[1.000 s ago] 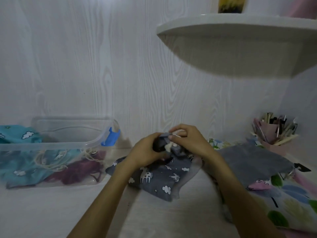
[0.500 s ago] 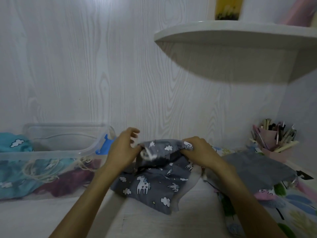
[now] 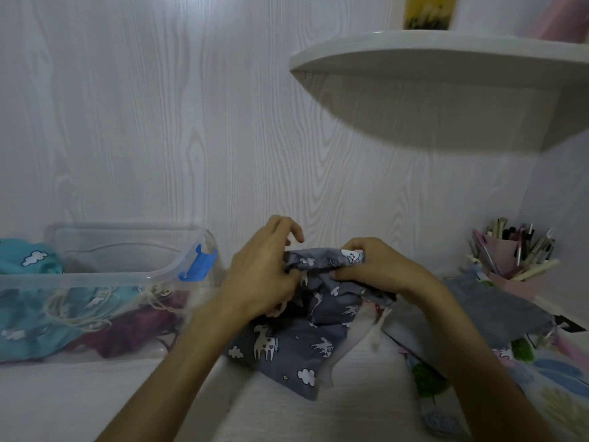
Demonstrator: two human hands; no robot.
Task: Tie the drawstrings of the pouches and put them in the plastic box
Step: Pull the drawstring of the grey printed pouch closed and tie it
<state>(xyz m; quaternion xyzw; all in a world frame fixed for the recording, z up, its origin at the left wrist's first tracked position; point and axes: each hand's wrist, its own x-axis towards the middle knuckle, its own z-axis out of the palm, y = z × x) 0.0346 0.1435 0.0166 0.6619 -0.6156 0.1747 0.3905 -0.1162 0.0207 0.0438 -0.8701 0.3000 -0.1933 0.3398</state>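
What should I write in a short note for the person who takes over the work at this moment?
Left hand: grips the left end of the grey unicorn pouch at its gathered top.
Right hand: pinches the right end of the same top edge.
The pouch's lower part lies on the table, to the right of the plastic box.
Done: a teal pouch and a purple pouch lie in the box with cords showing.
Left: tie this pouch (no knot visible), put it in the box, then handle the plain grey pouch and the colourful fabric on the right.
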